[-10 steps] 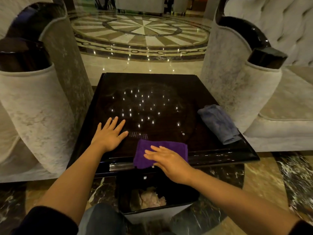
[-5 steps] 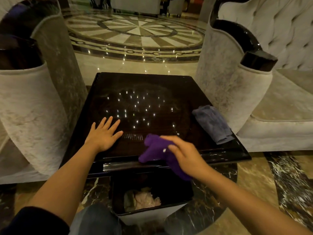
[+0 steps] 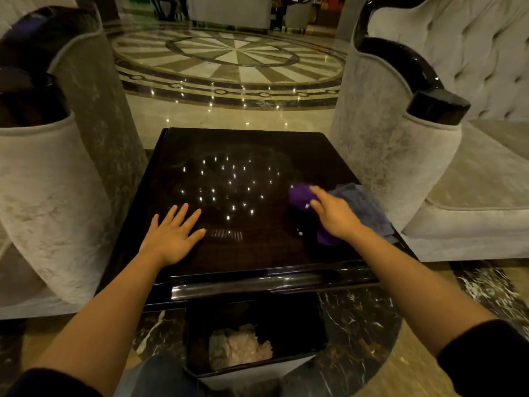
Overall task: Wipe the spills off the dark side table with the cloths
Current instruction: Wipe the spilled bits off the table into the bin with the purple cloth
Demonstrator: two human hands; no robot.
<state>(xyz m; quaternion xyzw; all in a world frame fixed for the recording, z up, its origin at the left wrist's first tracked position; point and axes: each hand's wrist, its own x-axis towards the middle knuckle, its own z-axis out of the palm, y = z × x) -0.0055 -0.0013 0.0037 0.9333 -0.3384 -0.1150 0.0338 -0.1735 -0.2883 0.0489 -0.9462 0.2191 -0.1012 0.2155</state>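
Note:
The dark glossy side table [image 3: 243, 253] stands in front of me and mirrors many small ceiling lights. My right hand [image 3: 333, 214] grips a bunched purple cloth [image 3: 299, 196] over the table's right side. The purple cloth sits right beside a grey-blue cloth [image 3: 367, 207] that lies along the right edge, partly hidden by my hand. My left hand [image 3: 171, 236] rests flat on the table's near left part, fingers spread, holding nothing. A small white speck [image 3: 300, 232] shows on the surface near my right wrist.
Pale velvet armchairs flank the table: one on the left [image 3: 43, 181], one on the right [image 3: 400, 156]. A dark bin [image 3: 300, 319] with crumpled paper sits on the floor below the table's front edge. Patterned marble floor [image 3: 229, 61] lies beyond.
My right hand picked the purple cloth up from the front edge and carried it right and farther back, next to the grey-blue cloth. My left hand stayed flat in place.

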